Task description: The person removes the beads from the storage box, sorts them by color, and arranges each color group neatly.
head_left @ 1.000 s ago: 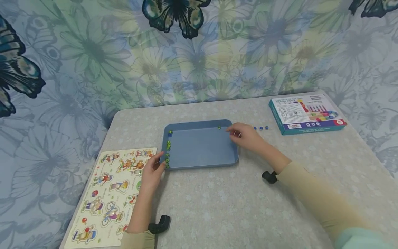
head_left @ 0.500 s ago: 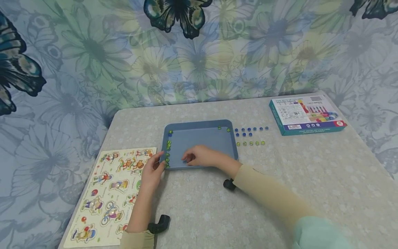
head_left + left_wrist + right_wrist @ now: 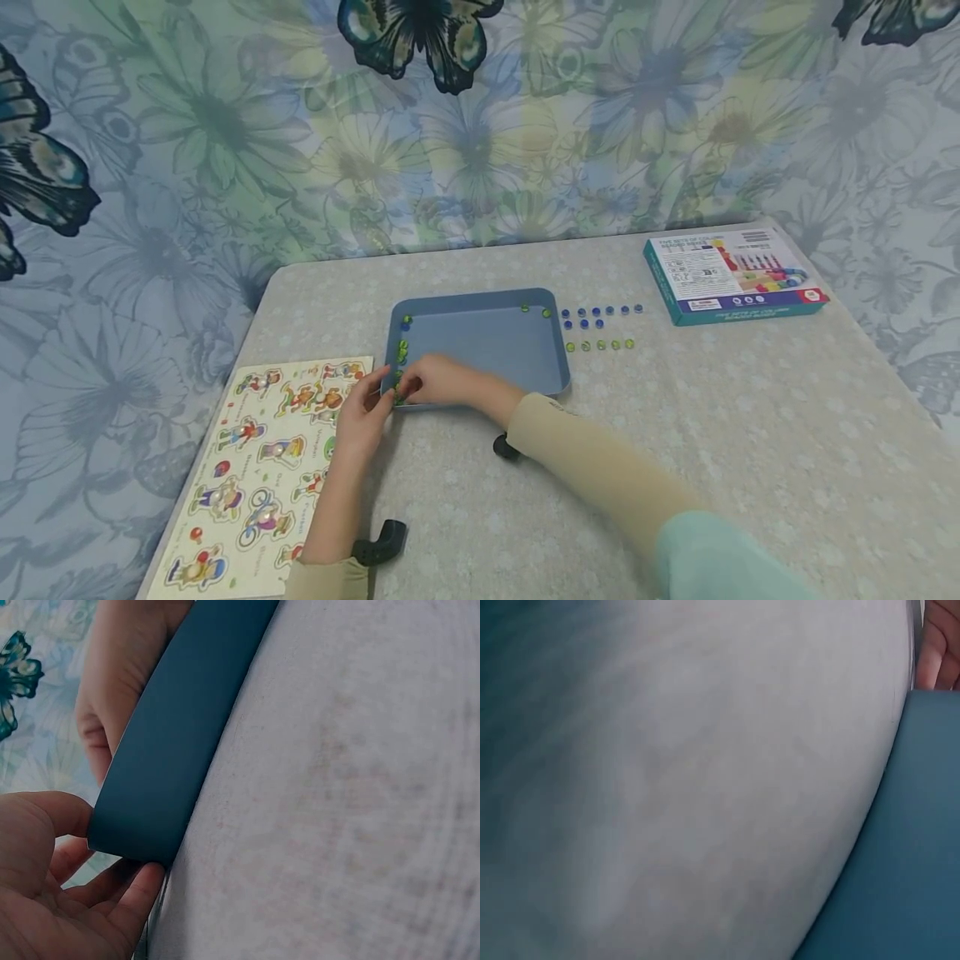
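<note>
A blue rectangular tray lies on the table in the head view. Small green, glassy marbles line its left side, with a blue one near the far left corner. Two more green marbles sit at the far right corner. My left hand grips the near left corner of the tray, thumb at the rim and fingers against the outer wall in the left wrist view. Over the tray's left end is my right hand, fingertips down among the green marbles; I cannot tell whether it pinches one.
Right of the tray, blue marbles stand in two rows, with a row of yellow-green marbles nearer. A cream picture puzzle board lies at the left, partly behind the left forearm. A teal and white box occupies the back right.
My right hand has moved left from the tray's far right corner to the marbles on its left side. A second green marble now shows in that right corner. The left hand stays put.
</note>
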Demonstrator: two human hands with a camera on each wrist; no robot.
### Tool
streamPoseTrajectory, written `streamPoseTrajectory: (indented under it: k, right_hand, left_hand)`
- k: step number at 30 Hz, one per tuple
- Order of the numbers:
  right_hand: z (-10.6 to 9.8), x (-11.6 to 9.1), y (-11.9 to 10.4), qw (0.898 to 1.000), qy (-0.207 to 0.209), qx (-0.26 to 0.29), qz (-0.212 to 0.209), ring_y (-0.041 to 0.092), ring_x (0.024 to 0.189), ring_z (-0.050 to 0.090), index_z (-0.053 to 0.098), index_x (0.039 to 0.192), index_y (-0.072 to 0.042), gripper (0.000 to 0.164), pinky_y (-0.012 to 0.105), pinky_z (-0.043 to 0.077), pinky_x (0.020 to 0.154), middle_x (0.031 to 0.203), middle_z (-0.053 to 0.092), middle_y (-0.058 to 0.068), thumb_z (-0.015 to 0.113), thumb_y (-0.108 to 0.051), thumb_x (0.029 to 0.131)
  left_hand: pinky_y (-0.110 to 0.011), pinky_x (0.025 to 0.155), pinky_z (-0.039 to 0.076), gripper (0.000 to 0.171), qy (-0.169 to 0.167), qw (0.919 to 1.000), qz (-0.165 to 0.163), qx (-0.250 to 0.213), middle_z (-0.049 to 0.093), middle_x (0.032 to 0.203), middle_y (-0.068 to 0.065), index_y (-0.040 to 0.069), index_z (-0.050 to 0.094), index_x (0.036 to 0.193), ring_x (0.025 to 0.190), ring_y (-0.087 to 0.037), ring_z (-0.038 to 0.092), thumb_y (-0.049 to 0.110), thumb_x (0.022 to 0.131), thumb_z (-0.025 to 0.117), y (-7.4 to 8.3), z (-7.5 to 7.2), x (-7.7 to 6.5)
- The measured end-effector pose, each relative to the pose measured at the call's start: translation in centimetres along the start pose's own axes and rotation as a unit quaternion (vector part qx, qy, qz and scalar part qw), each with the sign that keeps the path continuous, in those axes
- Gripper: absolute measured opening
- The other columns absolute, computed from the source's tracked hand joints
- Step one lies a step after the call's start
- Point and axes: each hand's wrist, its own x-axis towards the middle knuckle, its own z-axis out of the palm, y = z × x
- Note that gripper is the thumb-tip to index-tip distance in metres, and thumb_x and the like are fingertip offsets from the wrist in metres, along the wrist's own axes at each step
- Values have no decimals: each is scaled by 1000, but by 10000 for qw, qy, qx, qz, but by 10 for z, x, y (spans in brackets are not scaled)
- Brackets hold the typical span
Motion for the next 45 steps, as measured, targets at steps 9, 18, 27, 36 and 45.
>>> streamPoseTrajectory:
  k: [9,18,27,36,45]
  right_hand:
    - [6,10,-7,9985,75,-539,-8,4,69,55,71,97,-9,14,13,44,62,82,66,-3,66,-8,85]
    - [7,14,-10,9950,31,-973,213,4,70,55,72,98,-11,14,14,44,62,82,66,-5,68,-12,84]
    - [6,9,-4,9983,226,-527,80,6,68,54,69,95,-9,12,15,43,61,77,61,-4,66,-9,84]
    - [-26,-34,17,9950,730,672,-152,10,72,55,61,93,-8,11,22,48,62,80,59,0,62,-6,82]
    - [-101,-130,51,9834,1675,473,515,14,77,57,61,95,-10,12,28,51,66,85,61,1,62,-9,84]
  left_hand:
    - [-42,96,45,39,-40,9999,11,-102,40,142,-13,9,50,133,122,-31,47,8,94,52,-1,-1,0]
    - [-42,96,45,39,-57,9999,70,-124,38,143,-13,9,50,133,122,-31,47,9,94,52,-2,-2,1]
    - [-44,96,45,39,3,9999,29,-103,38,143,-14,10,50,132,123,-33,46,11,94,53,-4,0,0]
    - [-42,97,44,39,190,9998,-59,6,40,142,-12,14,51,132,123,-30,46,12,93,54,-3,3,2]
    - [-42,98,43,40,117,9996,-236,93,41,141,-11,16,50,133,124,-30,45,13,94,53,-3,1,1]
